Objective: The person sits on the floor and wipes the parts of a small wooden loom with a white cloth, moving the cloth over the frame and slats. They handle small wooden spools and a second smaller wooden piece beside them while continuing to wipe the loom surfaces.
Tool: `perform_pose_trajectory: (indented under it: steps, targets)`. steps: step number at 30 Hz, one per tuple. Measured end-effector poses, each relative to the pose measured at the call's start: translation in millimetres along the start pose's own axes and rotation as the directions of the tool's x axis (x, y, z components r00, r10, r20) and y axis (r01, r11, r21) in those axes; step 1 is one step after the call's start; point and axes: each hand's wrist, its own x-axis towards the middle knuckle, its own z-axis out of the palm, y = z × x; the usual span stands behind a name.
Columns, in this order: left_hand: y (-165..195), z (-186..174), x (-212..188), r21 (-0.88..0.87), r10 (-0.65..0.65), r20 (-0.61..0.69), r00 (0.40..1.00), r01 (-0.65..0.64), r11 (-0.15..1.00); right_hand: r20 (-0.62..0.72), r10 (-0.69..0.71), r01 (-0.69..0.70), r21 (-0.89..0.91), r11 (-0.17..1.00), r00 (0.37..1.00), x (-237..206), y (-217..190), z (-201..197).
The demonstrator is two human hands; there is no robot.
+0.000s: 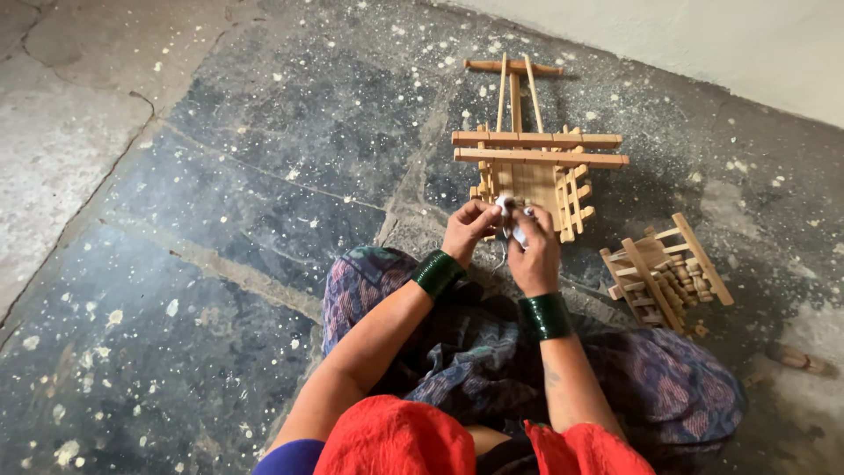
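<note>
- Hands meet just above the lap, close in front of the seated person, over a dark stone floor [220, 176] speckled with white flecks.
- Left hand [469, 230] has its fingers curled and pinched onto a small white object [505, 204], which sits between the two hands right at the near edge of the wooden toy cart.
- Right hand [534, 255] is curled too, its fingertips closed on the same white object and on a pale piece just below it (too small to tell what the piece is).
- Each wrist wears a stack of dark green bangles [437, 273].
- Wooden toy cart [536, 171] lies on the floor just beyond the hands, with two long cross bars, slatted sides and a pair of thin shafts running away to a short bar at the far end.
- A second slatted wooden frame [664, 273] rests tilted on the floor to the right, near the right hand but apart from it.
- A short wooden stick [796, 359] lies farther right, near the person's knee.
- Patterned blue-purple cloth [492, 361] covers the legs, and red cloth [396, 440] shows at the near edge.
</note>
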Motion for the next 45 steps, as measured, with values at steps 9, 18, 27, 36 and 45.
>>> perform_pose_trajectory:
  steps: [9,18,27,36,45]
  targets:
    - [2,-3,5,0.156,-0.057,0.154,0.986,0.033,0.987,-0.009,0.023,-0.022,0.087,0.996,1.0,-10,-6,0]
    - [9,5,0,0.09,-0.013,0.214,0.977,-0.007,0.996,-0.048,0.078,-0.075,0.055,0.996,0.996,3,-6,15]
    - [10,6,0,0.106,0.017,0.147,0.989,-0.033,0.994,0.029,0.121,-0.122,0.042,0.992,0.992,16,-17,8]
    - [-2,-2,6,-0.249,-0.025,0.124,0.992,0.055,0.967,-0.033,-0.018,0.024,0.191,0.981,0.999,17,-16,1]
    - [7,6,2,-0.166,-0.039,0.053,0.998,0.048,0.985,-0.014,0.038,-0.037,0.089,0.995,0.999,8,-5,12]
